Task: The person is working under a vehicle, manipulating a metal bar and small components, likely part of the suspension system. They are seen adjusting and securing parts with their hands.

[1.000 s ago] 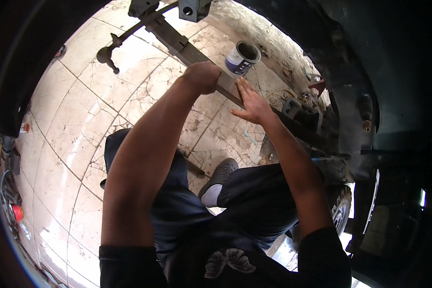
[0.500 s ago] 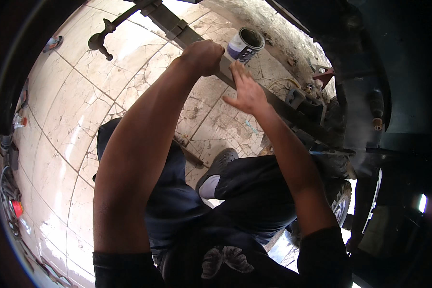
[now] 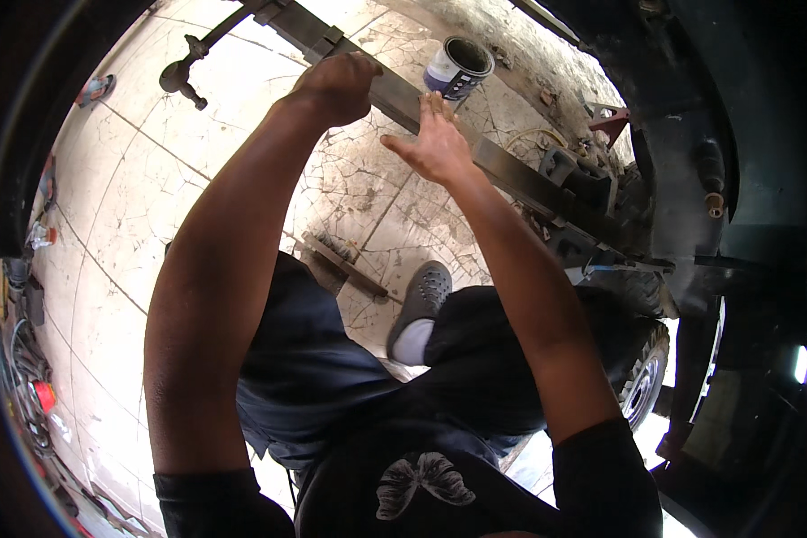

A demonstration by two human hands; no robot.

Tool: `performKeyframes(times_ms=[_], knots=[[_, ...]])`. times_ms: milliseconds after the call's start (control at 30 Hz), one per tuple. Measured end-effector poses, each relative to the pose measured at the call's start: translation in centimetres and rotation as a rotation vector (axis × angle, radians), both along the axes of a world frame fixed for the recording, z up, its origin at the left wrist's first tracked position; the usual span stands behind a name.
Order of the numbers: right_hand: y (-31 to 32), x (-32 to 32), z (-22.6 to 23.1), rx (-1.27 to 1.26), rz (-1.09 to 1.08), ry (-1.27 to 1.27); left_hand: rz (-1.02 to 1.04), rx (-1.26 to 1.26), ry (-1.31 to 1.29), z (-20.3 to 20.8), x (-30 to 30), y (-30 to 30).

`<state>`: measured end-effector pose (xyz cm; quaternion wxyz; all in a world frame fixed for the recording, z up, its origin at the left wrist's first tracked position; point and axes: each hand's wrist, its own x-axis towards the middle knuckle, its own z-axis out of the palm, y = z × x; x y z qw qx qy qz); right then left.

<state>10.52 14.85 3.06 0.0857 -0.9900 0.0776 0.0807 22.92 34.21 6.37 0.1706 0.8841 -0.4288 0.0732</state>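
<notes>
A long dark metal beam runs slantwise from the upper left toward the lower right, in front of me. My left hand is closed in a fist on the beam; whatever lies inside the fingers is hidden. To its right, my right hand is open, fingers stretched forward over the beam and thumb spread to the left. Just beyond those fingertips stands an open paint can with a white and dark blue label.
A rod with a ball-shaped joint juts out at the beam's far left end. Below lies a brush-like tool on the cracked tile floor, near my shoe. Dark vehicle parts and a tyre close off the right side; a red stand is beyond.
My left hand has slid leftward and away along the beam. My right hand has shifted slightly left and farther, still open. The brush-like tool shows more fully now.
</notes>
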Motion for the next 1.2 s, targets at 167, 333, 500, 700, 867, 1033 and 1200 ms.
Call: performKeyframes(times_ms=[167,333,500,700,867,1033,1200], knots=[[1.4,-2.8,-0.9,-0.083,0.105,-0.028,0.039,-0.024,0.202,1.2,-0.6,-0.1],[0.4,-0.1,-0.7,0.032,0.079,-0.029,0.028,-0.156,0.195,2.5,0.4,1.5],[-0.9,3.4,-1.1,0.069,0.041,-0.027,0.066,-0.279,0.132,1.1,1.8,3.1],[3.6,-0.1,-1.9,-0.011,0.095,-0.143,0.175,-0.313,0.226,2.5,1.7,5.8],[2.5,1.3,-2.0,-0.033,0.064,-0.185,0.193,-0.408,0.271,1.8,2.5,5.6],[2.6,3.9,-1.3,-0.093,0.026,-0.126,0.181,-0.331,0.244,0.6,1.6,6.2],[5.6,1.1,-1.8,-0.049,0.080,-0.209,0.179,-0.336,0.321,-0.1,1.4,6.9]])
